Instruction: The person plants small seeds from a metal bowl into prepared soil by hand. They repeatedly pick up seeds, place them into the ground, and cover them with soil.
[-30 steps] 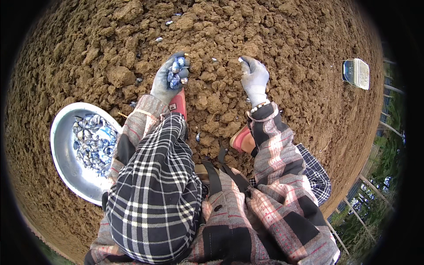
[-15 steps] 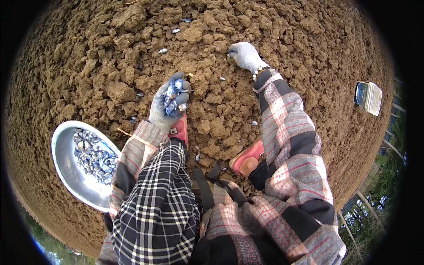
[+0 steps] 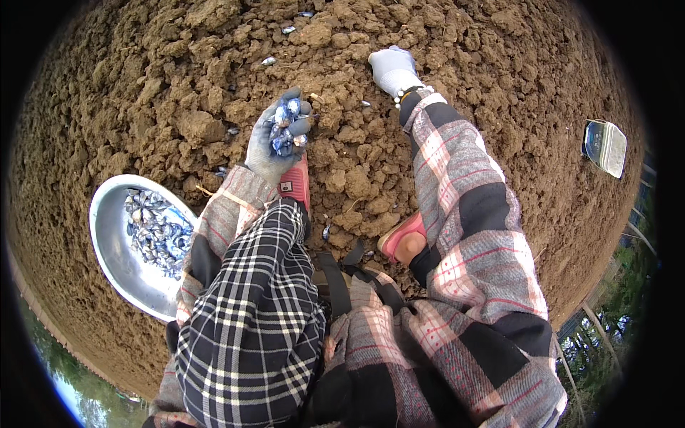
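My left hand (image 3: pixel 265 148), in a grey-white glove with darker fingers, is turned palm up. Its fingers curl around several blue-stained garlic cloves (image 3: pixel 288 113). Farther forward and to the right, my right hand (image 3: pixel 394 70), gloved too, reaches down to the clods with its knuckles up and fingers bent closed. Whatever its fingertips hold is hidden. Single cloves lie on the soil, one pale clove (image 3: pixel 366 103) just below the right hand and another clove (image 3: pixel 269 61) ahead of the left hand.
A metal basin (image 3: pixel 107 246) holding many blue-stained cloves (image 3: pixel 151 225) rests left of my left forearm. Lumpy brown soil (image 3: pixel 178 85) spreads all around. Far right sits a clear tub (image 3: pixel 606 148). My pink shoes (image 3: pixel 404 234) stand between the hands and my body.
The whole view has shifted, so most things sit higher in the picture. Against the soil, my right hand has moved slightly left; my left hand still holds its cloves.
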A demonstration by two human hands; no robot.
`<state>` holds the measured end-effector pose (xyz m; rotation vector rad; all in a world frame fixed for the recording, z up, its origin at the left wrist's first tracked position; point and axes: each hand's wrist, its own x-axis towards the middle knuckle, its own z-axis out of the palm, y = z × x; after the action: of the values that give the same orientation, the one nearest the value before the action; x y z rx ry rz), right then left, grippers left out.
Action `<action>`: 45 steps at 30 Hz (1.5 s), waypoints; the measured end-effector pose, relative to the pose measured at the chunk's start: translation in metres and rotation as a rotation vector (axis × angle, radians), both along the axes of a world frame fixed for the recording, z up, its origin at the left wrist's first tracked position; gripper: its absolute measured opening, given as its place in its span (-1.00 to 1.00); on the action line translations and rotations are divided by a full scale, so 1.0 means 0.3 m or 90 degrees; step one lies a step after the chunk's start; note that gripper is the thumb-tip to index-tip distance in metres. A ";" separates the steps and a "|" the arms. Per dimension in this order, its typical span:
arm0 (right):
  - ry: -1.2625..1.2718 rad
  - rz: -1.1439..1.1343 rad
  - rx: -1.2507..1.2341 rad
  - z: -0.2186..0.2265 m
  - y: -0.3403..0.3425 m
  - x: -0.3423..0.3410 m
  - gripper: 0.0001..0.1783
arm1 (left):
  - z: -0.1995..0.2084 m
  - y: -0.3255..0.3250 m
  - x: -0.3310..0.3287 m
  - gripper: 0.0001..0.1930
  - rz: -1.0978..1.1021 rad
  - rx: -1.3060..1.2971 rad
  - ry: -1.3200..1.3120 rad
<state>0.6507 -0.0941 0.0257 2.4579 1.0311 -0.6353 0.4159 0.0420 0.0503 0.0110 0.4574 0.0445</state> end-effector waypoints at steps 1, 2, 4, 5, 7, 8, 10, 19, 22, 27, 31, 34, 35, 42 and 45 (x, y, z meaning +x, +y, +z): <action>0.001 0.023 -0.009 -0.020 -0.017 0.027 -0.74 | 0.005 -0.004 0.009 -0.65 -0.004 0.036 0.020; -0.003 0.015 0.037 -0.020 -0.025 0.015 -0.73 | -0.030 0.003 0.000 -0.65 -0.015 0.044 -0.011; -0.084 0.032 0.188 -0.001 -0.109 -0.050 -0.72 | -0.030 -0.003 -0.002 -0.65 -0.016 0.044 -0.034; -0.144 0.059 0.268 0.035 -0.161 -0.102 -0.76 | -0.028 -0.006 0.001 -0.65 -0.011 0.059 -0.035; -0.071 0.074 0.353 0.142 -0.222 -0.296 -0.82 | 0.009 -0.011 -0.002 -0.64 -0.010 0.117 0.025; 0.007 0.161 0.387 0.167 -0.247 -0.421 -0.83 | -0.006 0.000 -0.011 -0.64 -0.002 0.105 0.003; 0.206 0.373 0.321 0.226 -0.269 -0.661 -0.86 | -0.019 0.006 -0.010 -0.65 -0.004 0.098 -0.010; 0.317 0.406 0.284 0.084 -0.307 -0.948 -0.86 | -0.047 -0.007 0.016 -0.69 -0.024 0.058 -0.055; 0.329 0.362 0.411 0.021 -0.340 -0.958 -0.88 | -0.017 -0.006 0.008 -0.70 -0.008 0.084 0.015; 0.332 0.387 0.381 0.025 -0.349 -0.950 -0.86 | 0.011 -0.017 0.017 -0.72 -0.017 0.059 0.055; 0.398 0.234 0.525 0.137 -0.336 -0.828 -0.65 | 0.001 -0.004 0.015 -0.69 -0.012 0.054 0.077; 0.193 -0.106 0.667 0.145 -0.230 -0.494 -0.78 | -0.022 0.039 -0.023 -0.67 -0.011 0.025 0.017; 0.115 -0.205 0.675 0.097 -0.207 -0.344 -0.78 | -0.046 0.054 -0.036 -0.66 -0.015 0.000 -0.028; -0.030 -0.313 0.394 0.069 -0.053 0.258 -0.82 | 0.041 0.015 0.079 -0.67 -0.034 -0.098 -0.025; -0.089 -0.226 0.252 0.002 0.026 0.285 -0.81 | 0.038 0.024 0.121 -0.65 -0.030 -0.158 -0.064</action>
<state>0.7363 -0.0862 0.0262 3.0212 0.7253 -0.3795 0.4521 0.0492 0.0616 -0.2242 0.3597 -0.0575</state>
